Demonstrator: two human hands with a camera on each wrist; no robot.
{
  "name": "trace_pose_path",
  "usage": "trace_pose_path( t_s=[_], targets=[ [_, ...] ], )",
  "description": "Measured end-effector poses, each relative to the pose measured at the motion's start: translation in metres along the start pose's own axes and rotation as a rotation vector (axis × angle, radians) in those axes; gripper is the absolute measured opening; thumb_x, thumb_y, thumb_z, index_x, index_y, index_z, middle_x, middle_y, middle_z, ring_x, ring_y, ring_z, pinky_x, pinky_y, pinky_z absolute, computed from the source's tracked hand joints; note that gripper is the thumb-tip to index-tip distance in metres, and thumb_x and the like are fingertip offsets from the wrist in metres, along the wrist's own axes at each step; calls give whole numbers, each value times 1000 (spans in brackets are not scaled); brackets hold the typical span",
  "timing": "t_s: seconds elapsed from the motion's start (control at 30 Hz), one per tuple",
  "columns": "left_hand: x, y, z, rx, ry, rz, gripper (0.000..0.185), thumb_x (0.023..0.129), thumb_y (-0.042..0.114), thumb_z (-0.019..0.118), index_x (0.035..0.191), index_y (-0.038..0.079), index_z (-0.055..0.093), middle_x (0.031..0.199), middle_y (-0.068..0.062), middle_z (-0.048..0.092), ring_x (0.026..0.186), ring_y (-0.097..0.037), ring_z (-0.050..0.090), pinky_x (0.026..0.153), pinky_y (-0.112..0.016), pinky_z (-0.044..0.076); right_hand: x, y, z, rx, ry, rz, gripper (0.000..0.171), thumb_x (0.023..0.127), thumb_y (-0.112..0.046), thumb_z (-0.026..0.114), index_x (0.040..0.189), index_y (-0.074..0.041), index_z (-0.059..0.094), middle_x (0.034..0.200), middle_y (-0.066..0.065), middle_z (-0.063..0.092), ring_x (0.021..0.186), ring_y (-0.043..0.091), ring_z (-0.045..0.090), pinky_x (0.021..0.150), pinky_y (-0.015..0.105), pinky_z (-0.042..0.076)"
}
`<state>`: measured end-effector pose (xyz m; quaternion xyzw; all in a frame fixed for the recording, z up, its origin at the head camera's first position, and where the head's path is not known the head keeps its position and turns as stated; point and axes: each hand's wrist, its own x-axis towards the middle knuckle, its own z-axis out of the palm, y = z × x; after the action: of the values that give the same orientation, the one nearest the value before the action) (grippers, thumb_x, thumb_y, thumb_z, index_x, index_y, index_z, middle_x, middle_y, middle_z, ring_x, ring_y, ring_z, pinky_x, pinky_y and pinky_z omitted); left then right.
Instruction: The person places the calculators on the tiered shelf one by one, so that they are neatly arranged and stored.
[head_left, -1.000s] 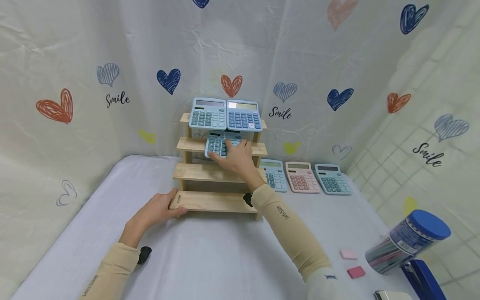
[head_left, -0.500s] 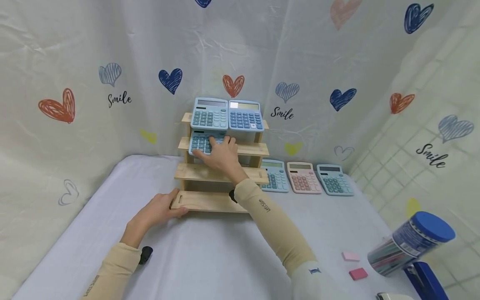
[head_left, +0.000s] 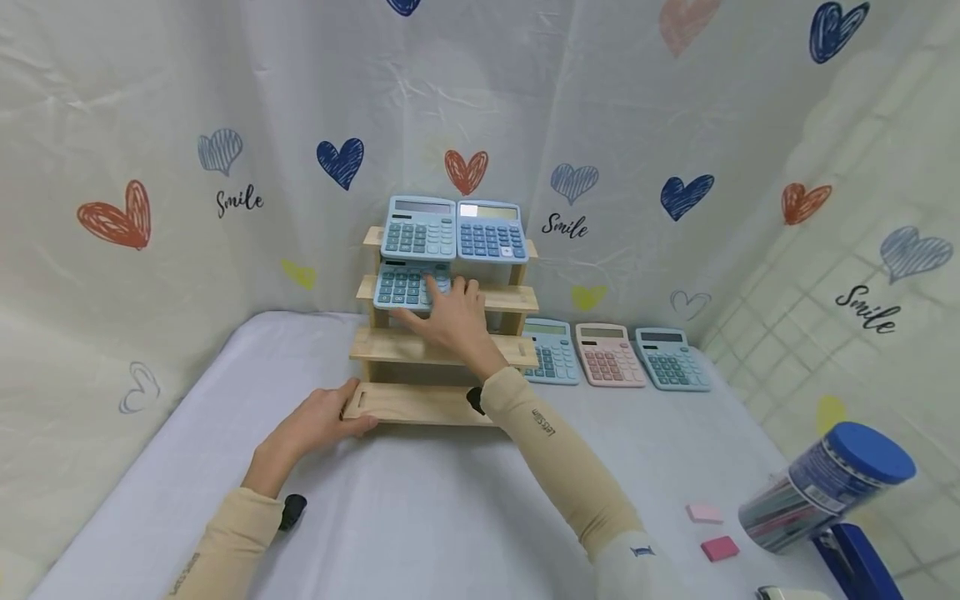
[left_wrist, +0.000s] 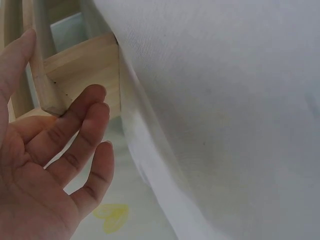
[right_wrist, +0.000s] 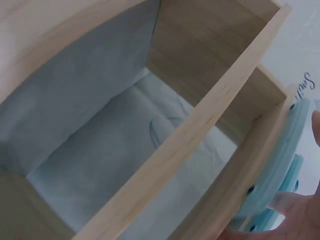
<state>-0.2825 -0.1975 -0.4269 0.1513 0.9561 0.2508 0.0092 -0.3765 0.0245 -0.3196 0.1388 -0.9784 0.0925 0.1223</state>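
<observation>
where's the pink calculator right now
In the head view, the pink calculator lies on the table, right of the wooden rack, between two blue calculators.

The calculator (head_left: 401, 288) at the right fingers (head_left: 435, 292) is pale blue with teal keys. Above those fingers are a sky-blue calculator (head_left: 418, 227) and a periwinkle calculator (head_left: 491, 232). To their right: a light-blue calculator (head_left: 552, 354), a pink calculator (head_left: 609, 355), an aqua calculator (head_left: 672, 360). Below, the rack (head_left: 423, 403) is pale grained wood; behind, red, blue and yellow hearts pattern the white curtain (head_left: 292, 75).
</observation>
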Motion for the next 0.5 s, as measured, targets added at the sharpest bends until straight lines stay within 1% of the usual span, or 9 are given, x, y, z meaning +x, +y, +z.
trace_pose_path(
  t_s=[0.07,0.2,0.3,0.37,0.43,0.5],
  targets=[
    [0,1,0,-4,0,-2,64,91,48,70,130,2,51,90,-8,63,79,-19,53,72,-37,45,-6,12,-2,25,19,-2,95,86,-82,46,158,-23,30,144,24,43,126,39,39,107,53,35],
    [0,1,-1,4,5,3,59,91,48,71,126,4,52,82,-5,56,76,-19,50,68,-34,41,-20,41,-6,38,12,32,95,85,-81,49,157,-21,31,151,23,38,138,42,33,113,58,30],
    [0,1,-1,12,7,8,59,91,48,70,126,3,52,78,-4,53,75,-19,49,66,-32,39,-29,71,-8,37,12,62,90,87,-81,46,154,-21,37,155,23,34,141,44,29,114,61,28],
    [0,1,-2,9,3,7,61,91,48,70,126,3,52,78,-4,53,75,-19,49,67,-32,39,-36,94,-11,61,19,74,85,90,-78,43,152,-19,40,156,25,32,141,47,29,113,65,28],
    [0,2,-2,7,-2,6,61,91,49,70,127,3,52,81,-5,56,76,-19,50,68,-33,41,-42,119,-12,93,29,102,82,94,-75,39,152,-17,41,156,27,31,141,51,28,113,67,26],
    [1,1,-1,5,-9,6,62,91,51,70,127,3,51,83,-6,58,77,-19,51,69,-33,42,-48,144,-12,119,28,142,81,96,-73,35,154,-15,38,157,28,31,142,54,28,112,69,25]
  ],
)
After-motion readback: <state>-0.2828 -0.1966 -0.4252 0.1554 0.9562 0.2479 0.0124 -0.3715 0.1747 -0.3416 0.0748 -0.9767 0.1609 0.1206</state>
